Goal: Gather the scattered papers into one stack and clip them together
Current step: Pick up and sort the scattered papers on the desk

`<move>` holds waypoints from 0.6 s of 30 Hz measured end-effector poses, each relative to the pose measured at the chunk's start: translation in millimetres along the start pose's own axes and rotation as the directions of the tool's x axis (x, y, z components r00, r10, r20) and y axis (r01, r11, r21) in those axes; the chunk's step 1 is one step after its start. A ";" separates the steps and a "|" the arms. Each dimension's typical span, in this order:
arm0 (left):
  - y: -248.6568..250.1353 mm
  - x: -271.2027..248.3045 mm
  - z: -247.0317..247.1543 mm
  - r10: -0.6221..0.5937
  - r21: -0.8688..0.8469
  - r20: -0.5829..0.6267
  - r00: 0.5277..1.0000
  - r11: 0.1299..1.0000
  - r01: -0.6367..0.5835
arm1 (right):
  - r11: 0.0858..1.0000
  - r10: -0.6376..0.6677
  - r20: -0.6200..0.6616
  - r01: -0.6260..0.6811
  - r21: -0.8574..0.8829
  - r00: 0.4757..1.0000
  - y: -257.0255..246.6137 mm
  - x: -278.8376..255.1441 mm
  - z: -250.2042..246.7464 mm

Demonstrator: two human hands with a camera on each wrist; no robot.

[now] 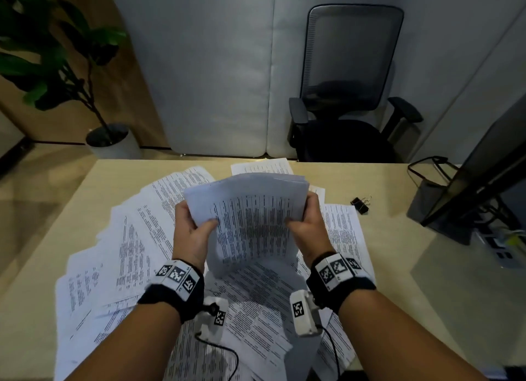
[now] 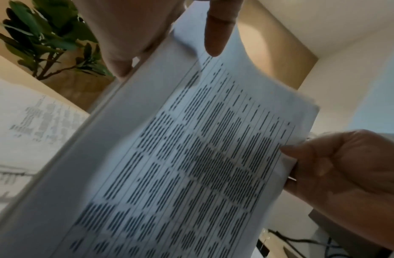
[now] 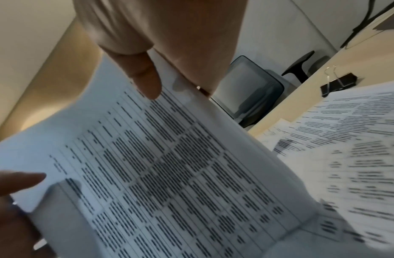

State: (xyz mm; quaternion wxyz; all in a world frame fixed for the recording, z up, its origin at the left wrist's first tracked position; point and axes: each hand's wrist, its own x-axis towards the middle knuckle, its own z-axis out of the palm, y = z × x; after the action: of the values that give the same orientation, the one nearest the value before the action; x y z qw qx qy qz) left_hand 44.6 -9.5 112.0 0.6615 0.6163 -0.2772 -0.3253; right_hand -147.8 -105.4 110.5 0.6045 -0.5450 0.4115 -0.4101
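I hold a stack of printed papers (image 1: pixel 250 209) upright above the desk, its lower edge down on the sheets lying there. My left hand (image 1: pixel 193 227) grips its left edge with the thumb on the front page. My right hand (image 1: pixel 306 224) grips the right edge the same way. In the left wrist view the stack (image 2: pixel 191 157) fills the frame, and the right wrist view shows its printed face (image 3: pixel 158 165). Many loose printed sheets (image 1: pixel 119 252) lie scattered over the desk under and around my arms. Two black binder clips (image 1: pixel 361 204) lie on the desk to the right of the papers, also visible as binder clips (image 3: pixel 337 83).
The wooden desk (image 1: pixel 398 252) has a monitor (image 1: pixel 478 181) and cables at the right edge. An office chair (image 1: pixel 350 95) stands behind the desk, and a potted plant (image 1: pixel 71 67) at the far left. More sheets (image 1: pixel 262 165) lie at the desk's far edge.
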 end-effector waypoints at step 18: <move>-52.2 -3.4 1.3 -0.048 0.358 -0.055 0.997 0.931 0.064 | 0.937 0.090 -0.054 -0.103 -0.333 0.994 52.6 -5.7 -19.7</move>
State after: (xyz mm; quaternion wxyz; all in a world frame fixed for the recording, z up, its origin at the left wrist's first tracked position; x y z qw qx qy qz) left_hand 36.8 -9.2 60.3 0.5341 0.7417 -0.2994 -0.2738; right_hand -165.8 -102.7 57.0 0.5142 -0.6112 0.5132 -0.3141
